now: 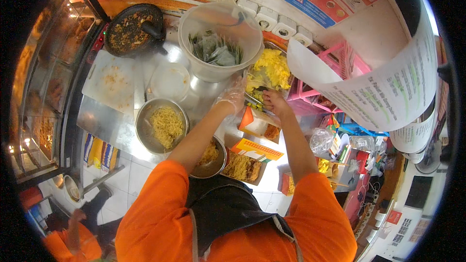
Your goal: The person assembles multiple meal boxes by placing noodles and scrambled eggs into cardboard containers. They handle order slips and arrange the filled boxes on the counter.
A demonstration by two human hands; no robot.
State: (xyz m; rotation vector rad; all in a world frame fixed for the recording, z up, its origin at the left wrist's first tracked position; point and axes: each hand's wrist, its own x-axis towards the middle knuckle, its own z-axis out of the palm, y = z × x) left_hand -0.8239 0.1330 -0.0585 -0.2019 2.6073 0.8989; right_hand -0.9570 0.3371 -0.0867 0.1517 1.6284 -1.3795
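Observation:
A metal tray (pixel 253 101) holds yellow egg pieces (pixel 272 68) and pale shredded cabbage (pixel 253 81). At its left edge is my left hand (pixel 235 97) in a clear plastic glove, its fingers seemingly stretched out. My bare right hand (pixel 274 102) reaches over the near side of the tray. Its fingers are closed around something dark that I cannot make out. Just below the hands stands an orange and white food box (pixel 259 125) with orange-brown food inside. Nearer to me, another open box (pixel 242 166) contains noodles and a fried piece.
Steel bowls of noodles stand to the left (pixel 167 126) and partly under my left arm (pixel 208 157). Behind are a plastic tub (pixel 218 43) of leaf-like sachets and a stone mortar (pixel 134 30). A pink basket (pixel 340 63) and hanging paper (pixel 374 92) crowd the right. Another person's sleeve (pixel 73 240) shows lower left.

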